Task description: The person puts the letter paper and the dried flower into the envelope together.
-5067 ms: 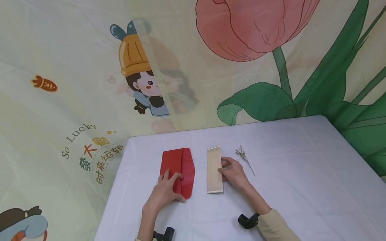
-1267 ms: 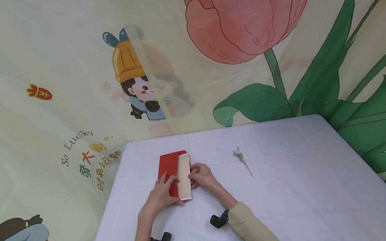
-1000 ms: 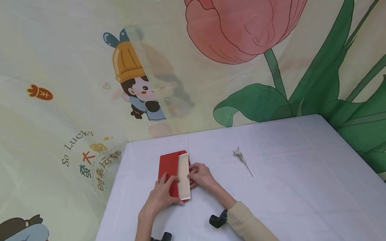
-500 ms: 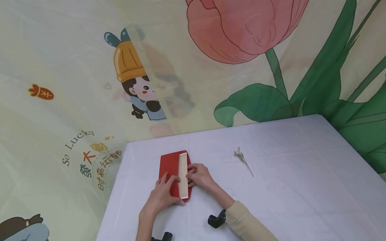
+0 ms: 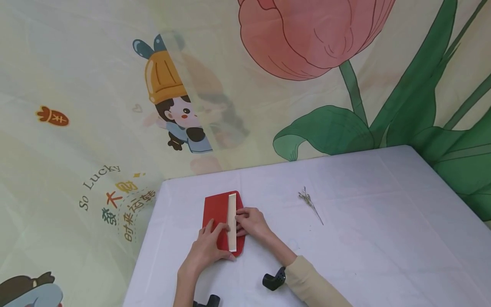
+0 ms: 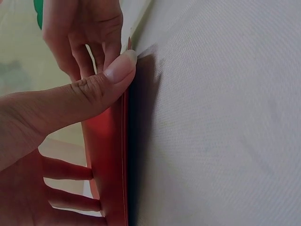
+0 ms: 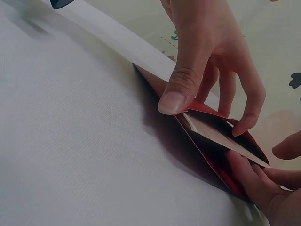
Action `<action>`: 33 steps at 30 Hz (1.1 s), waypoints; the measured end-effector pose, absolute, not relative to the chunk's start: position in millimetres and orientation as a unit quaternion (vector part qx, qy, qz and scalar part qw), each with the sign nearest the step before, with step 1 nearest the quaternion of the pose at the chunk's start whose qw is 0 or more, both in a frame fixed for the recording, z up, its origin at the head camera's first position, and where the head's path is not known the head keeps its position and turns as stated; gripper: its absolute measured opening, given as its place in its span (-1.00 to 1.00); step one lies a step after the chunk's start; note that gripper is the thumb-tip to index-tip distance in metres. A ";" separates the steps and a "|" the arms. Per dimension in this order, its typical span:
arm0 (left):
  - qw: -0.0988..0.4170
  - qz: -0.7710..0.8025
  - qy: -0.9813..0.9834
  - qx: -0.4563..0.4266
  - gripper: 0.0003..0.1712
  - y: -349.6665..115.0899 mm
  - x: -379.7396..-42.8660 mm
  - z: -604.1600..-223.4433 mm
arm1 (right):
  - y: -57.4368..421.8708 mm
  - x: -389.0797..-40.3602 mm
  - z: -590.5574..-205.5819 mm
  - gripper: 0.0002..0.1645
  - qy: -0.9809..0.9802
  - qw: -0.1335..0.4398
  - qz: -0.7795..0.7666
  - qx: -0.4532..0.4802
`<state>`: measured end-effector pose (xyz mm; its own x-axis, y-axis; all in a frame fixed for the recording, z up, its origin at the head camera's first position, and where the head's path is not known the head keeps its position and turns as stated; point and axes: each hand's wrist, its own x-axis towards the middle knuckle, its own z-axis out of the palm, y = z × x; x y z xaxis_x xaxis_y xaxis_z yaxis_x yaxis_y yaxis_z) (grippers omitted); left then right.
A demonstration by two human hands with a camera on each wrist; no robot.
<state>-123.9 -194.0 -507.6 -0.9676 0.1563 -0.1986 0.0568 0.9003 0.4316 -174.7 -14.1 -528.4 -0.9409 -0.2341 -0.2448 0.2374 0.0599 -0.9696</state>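
Note:
A red envelope (image 5: 215,208) lies on the table with its flap folded out to the right. From its mouth sticks a narrow strip of a cream card (image 5: 232,238); the rest is hidden inside. My left hand (image 5: 209,246) holds the envelope, fingers spread over its front and thumb at the near edge. In the left wrist view that thumb presses the envelope's corner (image 6: 106,134). My right hand (image 5: 252,223) pinches the card's right edge, some fingertips underneath. The right wrist view shows the envelope's mouth gaping around the card (image 7: 218,134).
A small dried flower sprig (image 5: 307,198) lies on the white-covered table (image 5: 364,238), right of my right hand. A printed cloth (image 5: 238,55) hangs behind the table. Black camera mounts (image 5: 274,279) sit on both wrists.
The cream card was first apart, right of the envelope; my right hand has brought it left and slid most of it inside. My left hand stays on the envelope. The sprig lies still.

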 end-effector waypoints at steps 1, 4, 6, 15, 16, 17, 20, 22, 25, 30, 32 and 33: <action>0.115 0.216 0.968 0.055 -0.09 -194.0 -123.9 -507.4 | -14.5 -174.9 -528.7 -0.57 0.706 0.171 -0.687 0.002; 0.116 0.212 0.969 0.053 -0.09 -193.8 -123.8 -507.0 | -15.7 -175.5 -529.4 -0.57 0.702 0.171 -0.691 0.005; 0.117 0.211 0.969 0.052 -0.10 -193.5 -123.8 -507.1 | -16.5 -175.8 -529.5 -0.57 0.702 0.172 -0.691 0.006; 0.116 0.207 0.970 0.051 -0.09 -191.6 -124.6 -507.7 | -19.4 -176.4 -529.5 -0.57 0.702 0.176 -0.691 -0.008; 0.115 0.208 0.970 0.051 -0.10 -191.3 -124.6 -507.6 | -19.7 -176.4 -529.7 -0.57 0.704 0.175 -0.689 -0.011; 0.115 0.208 0.970 0.051 -0.10 -191.2 -124.6 -507.6 | -20.0 -176.5 -530.1 -0.57 0.706 0.175 -0.686 -0.014; 0.113 0.208 0.970 0.051 -0.11 -190.9 -124.7 -507.1 | -21.2 -177.2 -530.7 -0.58 0.711 0.179 -0.680 -0.018; 0.113 0.208 0.970 0.051 -0.11 -191.2 -124.8 -507.1 | -21.8 -177.4 -530.5 -0.58 0.712 0.184 -0.677 -0.025; 0.113 0.211 0.970 0.051 -0.11 -191.4 -124.4 -506.7 | -22.7 -177.8 -529.4 -0.58 0.718 0.192 -0.668 -0.033; 0.121 0.211 0.969 0.051 -0.08 -191.0 -124.1 -505.3 | -21.4 -177.8 -528.1 -0.56 0.738 0.199 -0.643 -0.044; 0.122 0.209 0.969 0.050 -0.06 -191.2 -124.4 -504.0 | -20.2 -177.9 -527.6 -0.55 0.740 0.206 -0.638 -0.048; 0.122 0.207 0.969 0.050 -0.04 -191.2 -124.6 -503.4 | -19.6 -177.9 -527.2 -0.55 0.740 0.211 -0.636 -0.049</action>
